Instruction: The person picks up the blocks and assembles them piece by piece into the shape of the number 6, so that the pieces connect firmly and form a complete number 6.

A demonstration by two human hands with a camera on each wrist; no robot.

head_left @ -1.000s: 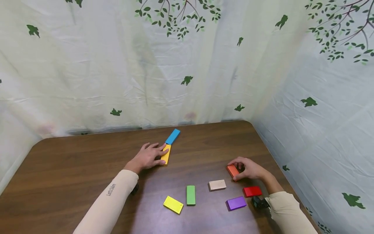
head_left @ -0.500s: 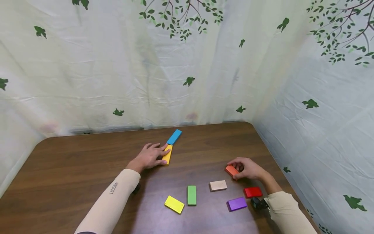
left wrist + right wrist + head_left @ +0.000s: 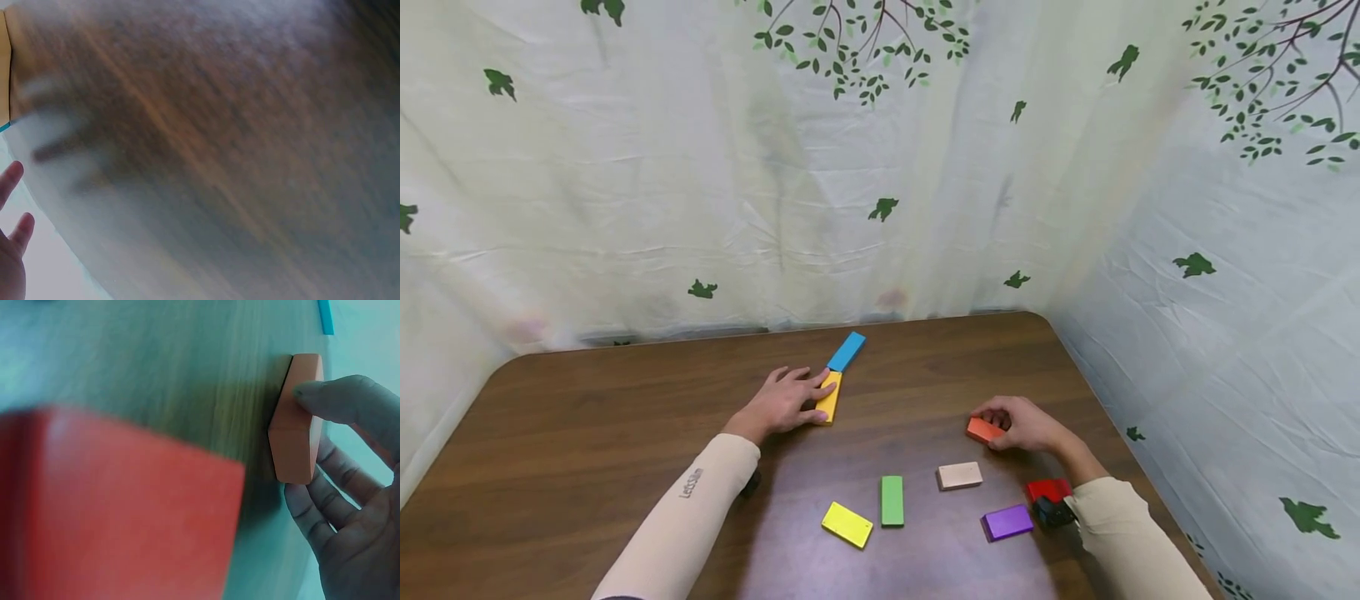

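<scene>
With thumb and fingertips my right hand (image 3: 1018, 423) pinches an orange domino-like block (image 3: 984, 431), right of the table's middle. Seen from the right wrist, the thumb lies on one face of the orange block (image 3: 294, 447) and the fingers are behind its far side. My left hand (image 3: 782, 404) rests with extended fingers on a yellow-orange block (image 3: 830, 400). That block lies end to end with a blue block (image 3: 847, 352), forming a slanted line. In the left wrist view, two fingers stick out straight near the edge of the yellow-orange block (image 3: 4, 69).
Loose blocks lie nearer on the brown table (image 3: 625, 433): yellow (image 3: 847, 525), green (image 3: 892, 502), beige (image 3: 959, 476), purple (image 3: 1007, 523) and red (image 3: 1047, 489). My right wrist camera (image 3: 1052, 512) overlaps the red one. A leaf-printed curtain (image 3: 820, 233) stands behind the table.
My right hand has moved left and slightly away from me with the orange block, which has turned to lie more sideways. The left hand stays on the yellow-orange block.
</scene>
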